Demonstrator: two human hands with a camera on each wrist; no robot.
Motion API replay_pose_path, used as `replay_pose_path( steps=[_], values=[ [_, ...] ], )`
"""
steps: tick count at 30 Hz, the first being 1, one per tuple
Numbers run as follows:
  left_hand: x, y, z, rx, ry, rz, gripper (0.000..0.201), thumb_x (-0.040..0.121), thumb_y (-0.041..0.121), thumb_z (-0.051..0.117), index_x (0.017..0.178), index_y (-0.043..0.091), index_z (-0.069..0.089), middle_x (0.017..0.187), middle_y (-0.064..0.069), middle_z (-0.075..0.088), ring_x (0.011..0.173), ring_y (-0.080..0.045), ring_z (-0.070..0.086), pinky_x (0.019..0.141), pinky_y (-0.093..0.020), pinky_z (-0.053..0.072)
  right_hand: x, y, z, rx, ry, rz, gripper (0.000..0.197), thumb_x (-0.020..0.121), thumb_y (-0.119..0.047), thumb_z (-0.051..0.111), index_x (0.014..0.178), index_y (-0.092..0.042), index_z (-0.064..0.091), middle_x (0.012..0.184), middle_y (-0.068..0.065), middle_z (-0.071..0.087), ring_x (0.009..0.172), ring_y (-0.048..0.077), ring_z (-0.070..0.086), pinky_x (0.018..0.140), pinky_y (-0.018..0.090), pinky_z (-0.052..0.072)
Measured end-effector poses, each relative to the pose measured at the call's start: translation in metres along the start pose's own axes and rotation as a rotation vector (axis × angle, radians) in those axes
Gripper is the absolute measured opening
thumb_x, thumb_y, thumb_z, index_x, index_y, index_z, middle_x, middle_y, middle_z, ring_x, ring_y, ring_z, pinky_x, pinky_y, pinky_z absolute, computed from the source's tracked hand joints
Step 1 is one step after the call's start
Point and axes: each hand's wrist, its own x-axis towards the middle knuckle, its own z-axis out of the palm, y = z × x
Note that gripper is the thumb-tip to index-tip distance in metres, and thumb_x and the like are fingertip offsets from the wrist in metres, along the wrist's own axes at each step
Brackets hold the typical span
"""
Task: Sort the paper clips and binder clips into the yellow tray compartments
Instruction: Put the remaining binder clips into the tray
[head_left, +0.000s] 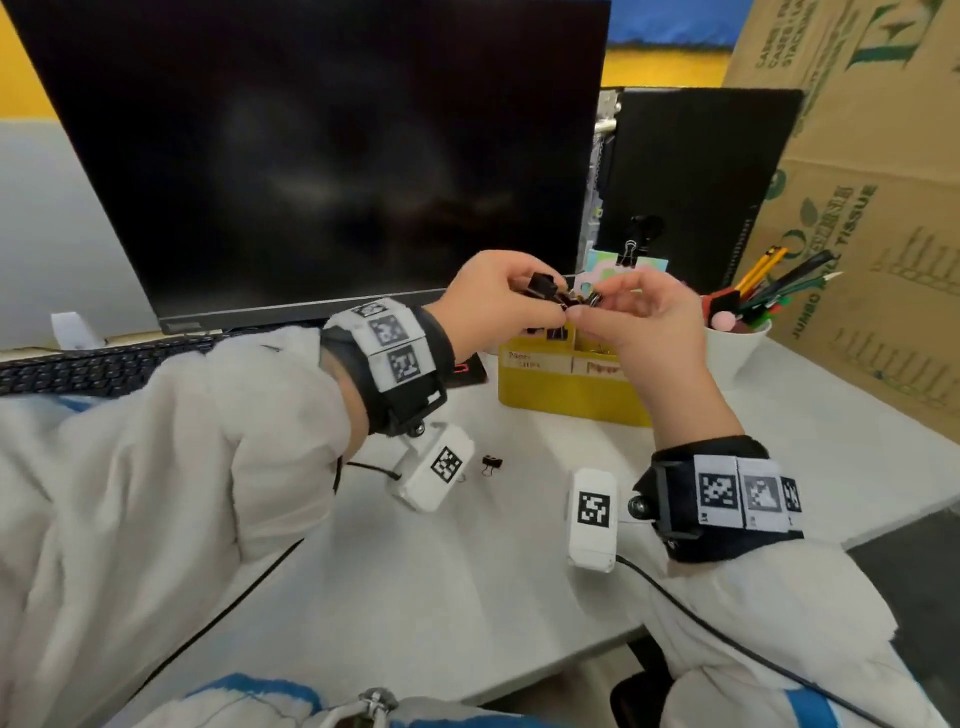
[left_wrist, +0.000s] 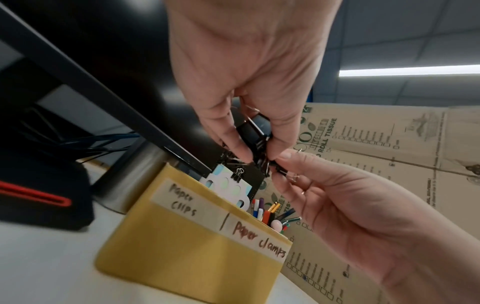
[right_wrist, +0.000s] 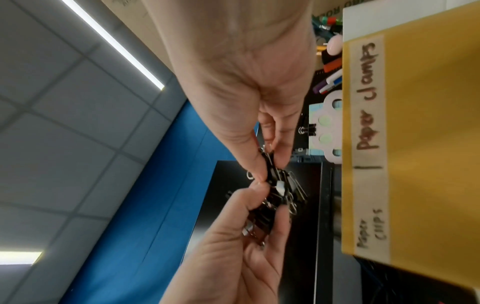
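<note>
A tangled bunch of clips (head_left: 558, 297) is gripped above the yellow tray (head_left: 571, 395) by the left hand (head_left: 498, 296) and pinched by the right hand (head_left: 644, 317), so pieces could be shaken loose into the wrong compartment.

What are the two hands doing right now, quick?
Left hand: closed around a bunch of black binder clips, above the yellow tray.
Right hand: fingertips pinching a clip at the end of that same bunch.
</note>
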Motion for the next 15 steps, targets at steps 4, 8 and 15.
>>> replay_pose_path(
  steps=[4, 8, 15],
  values=[
    [0.032, 0.003, 0.033, 0.048, 0.024, 0.071, 0.029, 0.076, 0.018, 0.081, 0.105, 0.020, 0.074, 0.091, 0.006, 0.073, 0.081, -0.004, 0.070, 0.071, -0.022, 0.059, 0.014, 0.013, -0.018, -0.013, 0.191, -0.070, 0.030, 0.072, -0.009, 0.087, 0.094, -0.016, 0.068, 0.088, 0.001, 0.072, 0.078, 0.010, 0.067, 0.076, 0.027, 0.061],
    [0.050, -0.009, 0.070, 0.058, 0.070, 0.076, 0.030, 0.075, 0.016, 0.081, 0.104, 0.019, 0.073, 0.091, 0.007, 0.071, 0.078, -0.004, 0.065, 0.071, -0.023, 0.056, 0.028, 0.038, -0.033, -0.176, 0.285, -0.046, 0.028, 0.074, -0.015, 0.086, 0.093, -0.024, 0.067, 0.094, -0.001, 0.069, 0.082, 0.010, 0.067, 0.079, 0.029, 0.060],
    [0.062, -0.026, 0.105, 0.316, -0.091, 0.042, 0.035, 0.083, 0.028, 0.072, 0.117, 0.023, 0.063, 0.104, 0.005, 0.067, 0.091, -0.013, 0.065, 0.083, -0.036, 0.058, 0.036, 0.052, -0.039, -0.460, 0.153, 0.077, 0.041, 0.086, 0.004, 0.066, 0.120, -0.017, 0.069, 0.109, -0.001, 0.066, 0.107, 0.019, 0.062, 0.091, 0.033, 0.055]
  ],
)
